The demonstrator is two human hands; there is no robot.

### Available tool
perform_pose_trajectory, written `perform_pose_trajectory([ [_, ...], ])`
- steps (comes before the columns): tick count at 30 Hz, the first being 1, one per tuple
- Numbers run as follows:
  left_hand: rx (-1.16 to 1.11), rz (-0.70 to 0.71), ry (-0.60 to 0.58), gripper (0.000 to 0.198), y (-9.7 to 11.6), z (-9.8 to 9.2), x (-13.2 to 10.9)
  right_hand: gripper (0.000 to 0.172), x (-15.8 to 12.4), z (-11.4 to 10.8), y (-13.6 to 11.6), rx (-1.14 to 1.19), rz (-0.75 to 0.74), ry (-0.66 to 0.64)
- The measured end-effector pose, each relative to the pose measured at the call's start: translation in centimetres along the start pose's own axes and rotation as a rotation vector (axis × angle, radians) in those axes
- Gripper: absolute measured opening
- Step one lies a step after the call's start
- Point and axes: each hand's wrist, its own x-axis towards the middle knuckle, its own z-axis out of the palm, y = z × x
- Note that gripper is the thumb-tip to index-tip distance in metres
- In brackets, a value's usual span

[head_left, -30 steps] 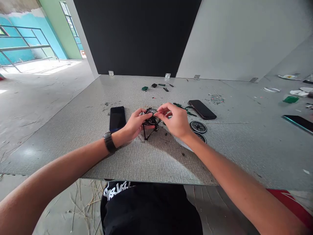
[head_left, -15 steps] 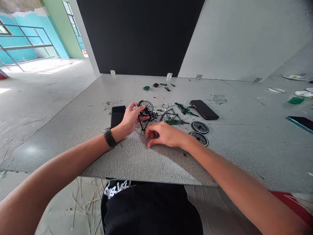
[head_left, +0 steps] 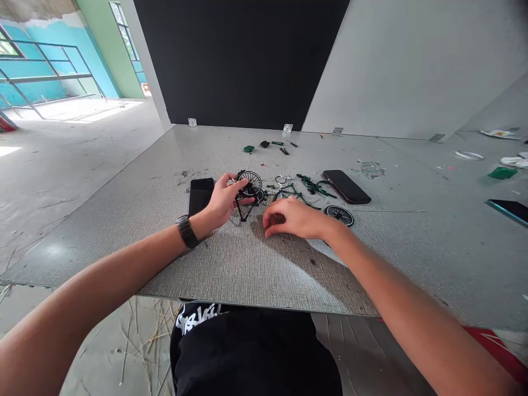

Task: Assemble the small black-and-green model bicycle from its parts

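Note:
Between thumb and fingers, my left hand (head_left: 223,199) grips a small black model bicycle (head_left: 244,212), with one spoked wheel (head_left: 251,182) facing up. My right hand (head_left: 293,219) is a little to the right, just above the table. Its fingers are curled in towards the thumb, and whatever they may hold is hidden. Beyond that hand lie green model bicycle parts (head_left: 315,185), partly covered by it. A loose spoked wheel (head_left: 339,215) rests flat beside my right wrist; a second wheel there is now hidden by the forearm.
A black phone (head_left: 201,194) lies beside my left hand and another phone (head_left: 346,186) behind the loose wheel. Small green and black pieces (head_left: 265,144) are scattered near the back panel. Farther right are a teal-edged phone (head_left: 509,210) and a green piece (head_left: 502,173).
My right hand has moved right, away from the bicycle, with its fingers still curled. My left hand keeps its grip on the model. The view has shifted slightly.

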Motion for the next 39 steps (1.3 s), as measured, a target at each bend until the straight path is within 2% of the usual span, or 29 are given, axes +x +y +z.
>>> perform_pose_trajectory([
  [5,0.014,0.002,-0.001,0.020,-0.1,0.0,0.0,0.009,0.2,0.3,-0.1,-0.060,-0.001,-0.045],
  [11,0.055,0.012,-0.037,0.018,-0.4,-0.2,-0.1,0.008,0.3,0.7,0.2,-0.073,-0.036,0.032],
  [13,0.077,0.014,-0.052,0.018,-0.6,-0.1,-0.3,0.009,0.3,0.6,0.2,-0.051,-0.048,0.131],
  [18,0.134,-0.053,-0.145,0.015,-0.9,0.2,-1.1,0.017,0.2,0.3,0.2,-0.063,-0.076,0.504],
  [21,0.145,-0.068,-0.207,0.016,-1.0,0.5,-1.7,0.019,0.2,0.3,0.3,-0.116,-0.093,0.592],
  [28,0.142,-0.085,-0.249,0.016,-1.2,0.7,-2.1,0.025,0.3,0.5,0.4,-0.210,-0.124,0.619],
  [35,0.122,-0.096,-0.234,0.017,-1.4,0.6,-2.0,0.032,0.3,0.6,0.1,-0.281,-0.065,0.595],
  [39,0.113,-0.095,-0.236,0.018,-1.4,0.6,-2.0,0.029,0.2,0.6,-0.1,-0.319,-0.062,0.598],
])
